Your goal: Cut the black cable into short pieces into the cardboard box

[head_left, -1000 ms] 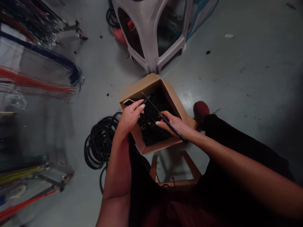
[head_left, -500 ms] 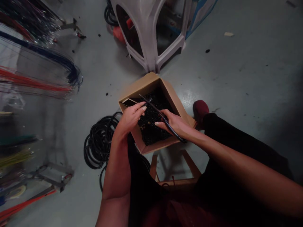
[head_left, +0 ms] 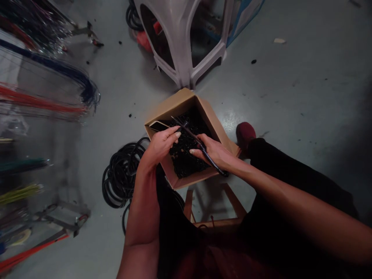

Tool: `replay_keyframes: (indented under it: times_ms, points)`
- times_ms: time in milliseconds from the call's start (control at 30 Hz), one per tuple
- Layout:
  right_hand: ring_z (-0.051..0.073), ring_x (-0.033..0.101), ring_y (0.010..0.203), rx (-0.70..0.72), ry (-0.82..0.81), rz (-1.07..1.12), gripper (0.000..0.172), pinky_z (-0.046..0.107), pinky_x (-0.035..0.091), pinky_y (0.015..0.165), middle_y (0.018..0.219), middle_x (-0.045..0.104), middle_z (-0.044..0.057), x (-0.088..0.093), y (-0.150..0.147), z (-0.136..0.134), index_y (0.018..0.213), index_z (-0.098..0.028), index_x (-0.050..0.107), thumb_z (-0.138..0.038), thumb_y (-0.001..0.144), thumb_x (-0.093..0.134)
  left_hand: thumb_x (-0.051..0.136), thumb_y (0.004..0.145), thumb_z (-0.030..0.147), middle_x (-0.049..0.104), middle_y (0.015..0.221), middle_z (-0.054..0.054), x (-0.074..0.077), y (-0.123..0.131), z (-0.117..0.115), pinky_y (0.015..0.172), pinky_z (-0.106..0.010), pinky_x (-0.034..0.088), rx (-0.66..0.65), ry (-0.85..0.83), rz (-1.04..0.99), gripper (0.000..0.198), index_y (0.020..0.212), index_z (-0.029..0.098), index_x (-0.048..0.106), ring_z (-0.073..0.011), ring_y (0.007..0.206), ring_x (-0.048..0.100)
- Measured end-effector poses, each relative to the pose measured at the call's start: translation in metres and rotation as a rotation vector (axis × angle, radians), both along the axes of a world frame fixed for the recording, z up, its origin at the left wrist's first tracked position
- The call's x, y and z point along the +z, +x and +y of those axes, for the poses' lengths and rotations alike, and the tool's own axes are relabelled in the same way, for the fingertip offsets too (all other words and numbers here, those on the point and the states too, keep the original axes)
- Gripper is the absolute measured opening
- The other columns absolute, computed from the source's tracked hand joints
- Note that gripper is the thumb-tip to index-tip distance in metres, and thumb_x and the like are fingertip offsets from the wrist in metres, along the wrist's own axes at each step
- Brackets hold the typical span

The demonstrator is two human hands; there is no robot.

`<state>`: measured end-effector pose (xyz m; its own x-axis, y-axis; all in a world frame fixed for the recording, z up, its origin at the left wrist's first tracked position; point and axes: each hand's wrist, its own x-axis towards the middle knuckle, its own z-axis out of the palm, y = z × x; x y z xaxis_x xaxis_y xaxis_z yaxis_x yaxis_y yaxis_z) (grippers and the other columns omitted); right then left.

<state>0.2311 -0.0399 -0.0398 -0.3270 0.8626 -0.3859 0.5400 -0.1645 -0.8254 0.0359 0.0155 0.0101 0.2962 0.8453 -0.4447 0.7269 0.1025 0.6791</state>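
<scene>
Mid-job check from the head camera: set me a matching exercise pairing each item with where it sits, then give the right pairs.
Items:
1. slim black tool
2. coiled black cable
3. white plastic stool
4. maroon shoe

Places:
A. on the floor, left of the cardboard box
B. on a foot, right of the box
C. gripped in the right hand
D. on the floor, beyond the box

Pairs: 1-C, 2-A, 3-D, 4-B

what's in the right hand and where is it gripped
A thin black rod, exact kind unclear, pinched nearer its lower end by the right hand, with the short end sticking out past the hand.
</scene>
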Motion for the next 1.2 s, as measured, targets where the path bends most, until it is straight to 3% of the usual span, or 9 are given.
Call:
replay_keyframes:
  times_ms: [200,500,733,1200]
  points:
    - [0.026,0.056,0.090,0.019,-0.001,-0.026,0.045,0.035,0.038,0.073,0.104,0.060,0.012,0.0019,0.0006,0.0009,0.113,-0.018,0.049,-0.050,0.082,0.050,0.043,0.089,0.039,0.061,0.077,-0.002,-0.0013,0.0006,-0.0023,0.061,-0.021,0.040,-0.015,-0.038,-0.045,0.045,0.122,0.014,0.061,-0.0106,0.067,0.050]
    - [0.021,0.053,0.075,0.029,-0.005,-0.049,0.027,0.030,0.033,0.064,0.087,0.059,0.007,0.0014,-0.0021,0.0002,0.101,-0.020,0.048,-0.040,0.084,0.044,0.044,0.088,0.038,0.058,0.073,-0.001,-0.0051,0.0019,-0.0040,0.058,-0.021,0.038,0.033,-0.056,-0.060,0.045,0.121,0.012,0.060,-0.0090,0.060,0.046]
    - [0.015,0.046,0.059,0.077,-0.008,-0.074,0.014,0.027,0.028,0.057,0.072,0.052,0.000,-0.0045,-0.0028,-0.0038,0.095,-0.022,0.042,-0.030,0.084,0.041,0.040,0.087,0.035,0.055,0.072,-0.001,-0.0017,0.0021,-0.0033,0.056,-0.021,0.036,-0.034,-0.065,-0.011,0.042,0.114,0.012,0.063,-0.0099,0.061,0.045]
    - [0.016,0.046,0.058,0.120,-0.038,-0.177,0.018,0.026,0.026,0.054,0.070,0.056,0.002,-0.0024,-0.0054,-0.0049,0.097,-0.021,0.044,-0.032,0.084,0.040,0.037,0.088,0.034,0.053,0.068,-0.001,-0.0071,0.0001,-0.0027,0.056,-0.022,0.035,-0.103,-0.045,0.023,0.035,0.091,0.013,0.064,-0.0109,0.060,0.045]
